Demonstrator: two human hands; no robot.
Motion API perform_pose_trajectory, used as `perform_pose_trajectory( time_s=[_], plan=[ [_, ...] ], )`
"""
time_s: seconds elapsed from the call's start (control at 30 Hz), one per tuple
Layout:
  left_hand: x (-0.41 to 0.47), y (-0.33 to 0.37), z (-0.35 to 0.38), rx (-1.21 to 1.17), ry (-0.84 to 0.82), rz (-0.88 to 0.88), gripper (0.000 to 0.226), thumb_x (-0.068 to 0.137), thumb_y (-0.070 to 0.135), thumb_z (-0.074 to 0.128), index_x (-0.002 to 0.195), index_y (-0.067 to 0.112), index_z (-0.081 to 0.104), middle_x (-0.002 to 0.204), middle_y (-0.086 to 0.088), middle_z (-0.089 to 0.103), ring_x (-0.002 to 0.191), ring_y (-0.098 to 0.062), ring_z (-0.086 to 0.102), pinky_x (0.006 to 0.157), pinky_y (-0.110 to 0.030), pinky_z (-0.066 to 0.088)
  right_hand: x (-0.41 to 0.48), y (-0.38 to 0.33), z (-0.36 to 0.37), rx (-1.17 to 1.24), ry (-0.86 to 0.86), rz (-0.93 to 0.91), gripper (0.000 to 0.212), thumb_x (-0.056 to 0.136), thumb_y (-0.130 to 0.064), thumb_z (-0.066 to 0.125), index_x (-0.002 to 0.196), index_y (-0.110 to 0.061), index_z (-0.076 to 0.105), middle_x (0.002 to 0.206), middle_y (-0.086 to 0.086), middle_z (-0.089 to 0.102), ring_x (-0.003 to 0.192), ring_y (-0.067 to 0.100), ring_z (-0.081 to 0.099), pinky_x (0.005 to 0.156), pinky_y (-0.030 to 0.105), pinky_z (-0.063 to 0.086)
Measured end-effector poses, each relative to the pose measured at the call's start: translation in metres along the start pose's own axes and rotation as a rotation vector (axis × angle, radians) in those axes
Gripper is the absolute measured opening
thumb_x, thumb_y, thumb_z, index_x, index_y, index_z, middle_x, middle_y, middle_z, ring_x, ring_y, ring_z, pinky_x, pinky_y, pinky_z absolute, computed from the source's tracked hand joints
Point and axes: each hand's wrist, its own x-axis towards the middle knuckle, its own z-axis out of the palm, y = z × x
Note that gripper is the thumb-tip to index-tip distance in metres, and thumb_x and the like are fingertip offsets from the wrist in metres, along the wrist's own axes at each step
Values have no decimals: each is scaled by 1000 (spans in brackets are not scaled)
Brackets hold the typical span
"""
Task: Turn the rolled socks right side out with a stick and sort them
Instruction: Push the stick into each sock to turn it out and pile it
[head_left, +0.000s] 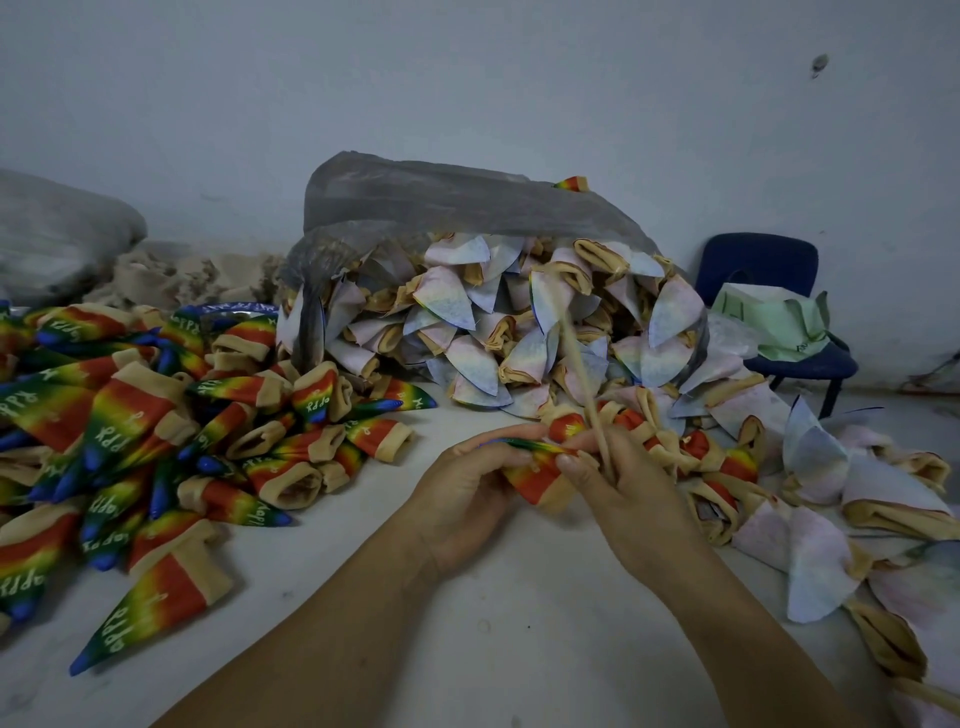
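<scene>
The left hand (467, 488) curls around a soft rainbow knit sock (537, 475) above the white table (493, 623). The right hand (631, 499) grips a thin, pale stick (582, 379) and pinches the sock's tan cuff. Pale inside-out socks (467, 322) spill from a crinkled plastic bag (415, 197).

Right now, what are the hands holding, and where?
Left hand: rainbow sock, round its middle. Right hand: same sock near the tan cuff, plus the stick at its lower end.
</scene>
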Motion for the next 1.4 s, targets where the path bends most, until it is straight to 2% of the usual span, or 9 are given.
perform_pose_trajectory(
  time_s=[0.23, 0.4, 0.5, 0.67, 0.87, 0.97, 1.13, 1.3, 1.4],
  plan=[
    [2, 0, -1, -78, 26, -45, 27, 75, 8, 64, 97, 8, 79, 105, -14, 75, 95, -24, 73, 77, -33, 59, 0, 7, -2, -86, 2, 0, 32, 91, -35, 58, 74, -7, 55, 60, -8, 42, 55, 0, 42, 53, 12, 33],
    [-4, -7, 5, 142, -42, -107, 41, 86, 27, 69, 123, 9, 68, 123, -11, 69, 111, -19, 67, 90, -28, 55, 0, 7, 1, 1, 31, -7, 29, 92, -28, 57, 66, -20, 49, 58, -17, 48, 56, -3, 45, 55, 8, 35],
    [-6, -12, 10, 345, 15, -108, 40, 80, 34, 73, 116, 17, 72, 113, -4, 73, 97, -10, 67, 86, -22, 54, 0, 8, 1, 36, 63, 24, 27, 93, -30, 55, 71, -17, 54, 61, -8, 47, 55, -3, 45, 54, 8, 36],
    [-6, -6, 12, 642, 81, -14, 16, 98, 39, 55, 100, 28, 67, 65, 27, 64, 57, 13, 56, 54, -3, 40, -3, 9, 3, 53, 80, 98, 35, 93, -42, 48, 70, -18, 60, 56, -8, 53, 55, -7, 50, 52, 5, 36],
    [-11, -3, 11, 848, -42, -12, 15, 98, 42, 56, 105, 35, 68, 96, 23, 72, 88, 8, 65, 76, -10, 45, -1, 6, -2, 284, 79, 266, 41, 72, -67, 48, 80, -30, 65, 63, -21, 65, 59, -9, 59, 50, 11, 42],
    [-12, -9, 15, 921, -158, -37, 8, 97, 37, 60, 96, 36, 68, 88, 19, 71, 82, 4, 62, 75, -13, 46, -1, 4, 2, 381, -4, 281, 20, 77, -53, 60, 81, -35, 68, 73, -19, 69, 65, -7, 63, 48, 6, 43],
    [-11, -8, 16, 868, -77, -14, 20, 90, 42, 68, 78, 26, 69, 69, 8, 57, 63, -3, 47, 59, -16, 38, 1, 10, 7, 562, 100, 377, 26, 80, -48, 62, 99, -30, 67, 93, 0, 73, 89, 18, 69, 78, 38, 57],
    [-13, -7, 27, 873, -67, -9, 42, 76, 67, 54, 67, 27, 66, 61, 13, 58, 60, -3, 47, 57, -14, 37, 2, 7, 10, 688, 227, 374, 16, 78, -48, 60, 86, -38, 70, 85, 0, 74, 79, 18, 71, 65, 34, 54],
    [-16, -8, 27, 803, -82, 5, 41, 88, 60, 49, 69, 27, 65, 61, 16, 59, 60, 2, 50, 64, -14, 39, 3, 8, 11, 642, 239, 370, 15, 84, -46, 58, 84, -36, 69, 79, -3, 74, 72, 13, 71, 61, 29, 52]
  ],
)
